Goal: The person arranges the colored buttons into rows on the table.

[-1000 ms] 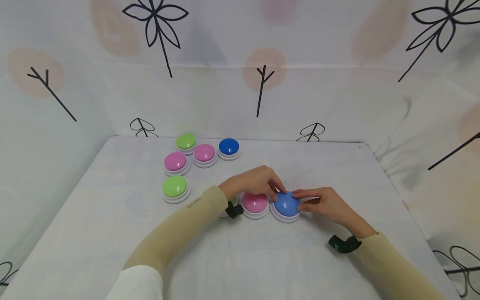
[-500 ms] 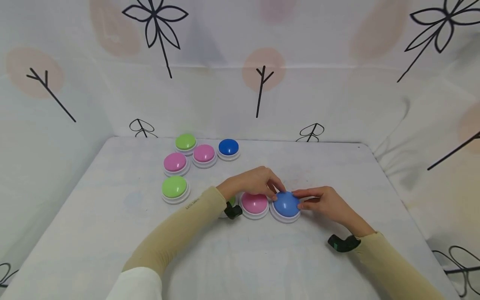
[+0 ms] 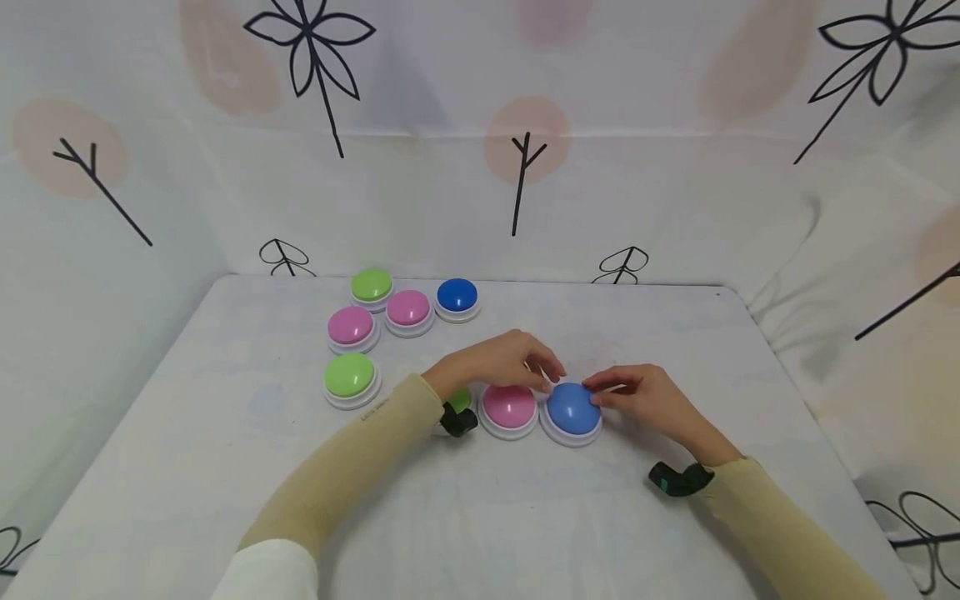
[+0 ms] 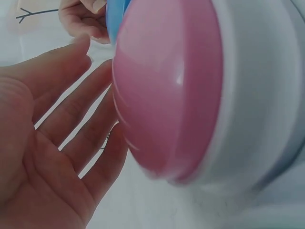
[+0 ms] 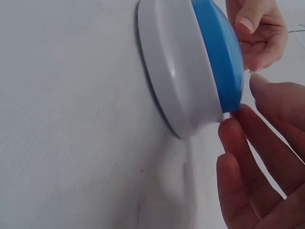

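A light-blue push button [image 3: 573,408] with a domed top and white base stands at the right end of a row. Beside it is a pink push button [image 3: 510,407], then a green push button [image 3: 461,401], partly hidden by the left wrist. My left hand [image 3: 504,358] hovers over the back of the pink button, fingers loosely bent and holding nothing. At the blue dome's right side is my right hand [image 3: 647,398]. In the right wrist view its thumb [image 5: 281,98] stands off the dome; the fingers are at the dome's edge, and contact is hard to tell.
Farther back on the white table [image 3: 480,517] stand two green buttons, the nearer one [image 3: 349,375] at left, two pink buttons including one [image 3: 409,308], and a dark-blue button [image 3: 457,295]. A patterned cloth wall [image 3: 420,192] rises behind the table's back edge.
The left hand has drawn back from the blue button, slightly up and left. The right hand's fingers have loosened and risen a little. The buttons keep their places.
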Motion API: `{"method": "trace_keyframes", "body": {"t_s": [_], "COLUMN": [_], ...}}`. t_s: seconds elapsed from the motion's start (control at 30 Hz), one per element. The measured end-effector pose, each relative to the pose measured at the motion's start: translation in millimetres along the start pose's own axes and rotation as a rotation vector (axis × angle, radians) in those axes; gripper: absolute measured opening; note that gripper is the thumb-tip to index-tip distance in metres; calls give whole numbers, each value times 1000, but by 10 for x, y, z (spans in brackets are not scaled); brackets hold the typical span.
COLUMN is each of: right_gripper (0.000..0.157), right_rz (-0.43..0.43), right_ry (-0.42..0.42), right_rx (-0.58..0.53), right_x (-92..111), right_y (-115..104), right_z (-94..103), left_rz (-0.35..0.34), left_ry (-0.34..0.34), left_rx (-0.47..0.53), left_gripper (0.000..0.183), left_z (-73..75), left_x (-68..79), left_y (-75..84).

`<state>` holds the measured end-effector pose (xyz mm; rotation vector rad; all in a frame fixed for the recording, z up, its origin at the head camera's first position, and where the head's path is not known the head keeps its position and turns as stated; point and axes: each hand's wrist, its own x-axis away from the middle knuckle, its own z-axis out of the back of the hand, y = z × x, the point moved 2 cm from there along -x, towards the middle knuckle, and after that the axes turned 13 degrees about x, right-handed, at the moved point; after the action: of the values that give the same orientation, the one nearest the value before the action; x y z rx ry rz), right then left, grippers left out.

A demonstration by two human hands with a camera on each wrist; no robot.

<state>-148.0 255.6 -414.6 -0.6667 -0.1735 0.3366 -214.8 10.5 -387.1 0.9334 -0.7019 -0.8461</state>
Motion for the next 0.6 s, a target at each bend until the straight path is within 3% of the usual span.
{"method": "trace_keyframes", "body": {"t_s": [0.27,0.6], "right_gripper": [24,25], "right_rz": [-23,33], "right_ry": [103,140], "right_rx": [3,-101], "right_x": [-108,-355], "right_y": [-186,-558], "right_z": [-31,-213], "left_rz": [17,28], "left_ry": [83,251], "left_rx": [-7,20], "left_gripper": [35,35], "left_z": [174,431], "left_x": [294,965], "left_y": [-64,-224]}}
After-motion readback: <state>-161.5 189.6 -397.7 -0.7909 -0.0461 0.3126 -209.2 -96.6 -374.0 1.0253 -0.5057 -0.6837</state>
